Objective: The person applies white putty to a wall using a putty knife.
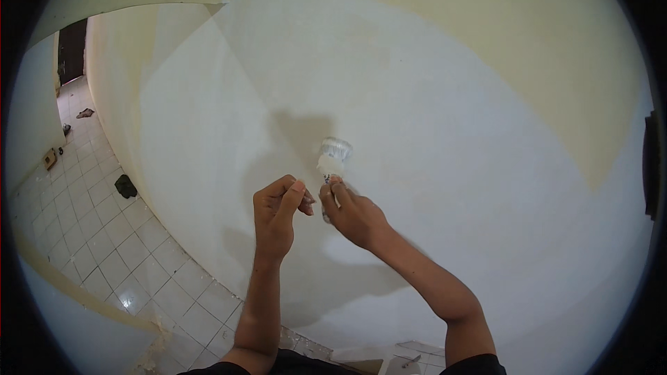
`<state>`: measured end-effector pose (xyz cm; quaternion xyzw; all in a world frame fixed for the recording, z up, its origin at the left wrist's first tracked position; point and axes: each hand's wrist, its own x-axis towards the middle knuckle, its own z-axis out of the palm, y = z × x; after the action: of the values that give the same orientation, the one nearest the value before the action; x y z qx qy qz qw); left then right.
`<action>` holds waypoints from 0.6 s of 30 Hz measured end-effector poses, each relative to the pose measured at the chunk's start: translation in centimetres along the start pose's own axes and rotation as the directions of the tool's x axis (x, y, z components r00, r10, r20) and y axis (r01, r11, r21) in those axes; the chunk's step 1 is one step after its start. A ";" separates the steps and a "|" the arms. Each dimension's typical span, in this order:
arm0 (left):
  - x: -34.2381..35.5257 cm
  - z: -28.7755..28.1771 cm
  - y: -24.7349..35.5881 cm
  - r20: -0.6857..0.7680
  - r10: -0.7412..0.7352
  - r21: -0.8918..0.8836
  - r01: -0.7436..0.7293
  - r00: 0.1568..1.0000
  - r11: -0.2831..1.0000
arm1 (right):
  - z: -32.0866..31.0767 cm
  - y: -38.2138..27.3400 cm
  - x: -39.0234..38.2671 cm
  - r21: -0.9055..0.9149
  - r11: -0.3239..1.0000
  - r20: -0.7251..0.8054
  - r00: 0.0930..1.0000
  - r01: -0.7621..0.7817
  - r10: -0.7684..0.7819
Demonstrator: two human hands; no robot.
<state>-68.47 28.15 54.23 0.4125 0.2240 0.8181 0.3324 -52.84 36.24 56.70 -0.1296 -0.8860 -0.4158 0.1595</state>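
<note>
My right hand (pixel 354 217) grips the handle of a paintbrush (pixel 332 162), its fingers wrapped round it. The brush points upward, its wide bristles coated in white, in front of a wall (pixel 431 139) painted partly white and partly pale yellow. Whether the bristles touch the wall I cannot tell. Just left of the brush, my left hand (pixel 278 212) is raised with curled fingers and the thumb pressed against them. Anything inside that hand is hidden. Shadows of both arms fall on the wall.
A tiled floor (pixel 132 243) runs along the left, spotted with white. On it lie a dark green item (pixel 126 186) and a small brown box-like thing (pixel 50 159). A dark doorway (pixel 72 52) stands far left. A dark fixture (pixel 650 167) is at the right edge.
</note>
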 end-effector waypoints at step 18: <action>1.8 0.1 0.9 0.112 0.035 -0.028 -0.032 0.993 0.999 | -2.8 7.7 5.0 -0.304 0.951 -0.129 0.991 -0.063 0.025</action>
<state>-69.49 28.88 55.82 0.4573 0.1871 0.8018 0.3363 -54.18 39.31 65.68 -0.1465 -0.7959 -0.5520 0.2010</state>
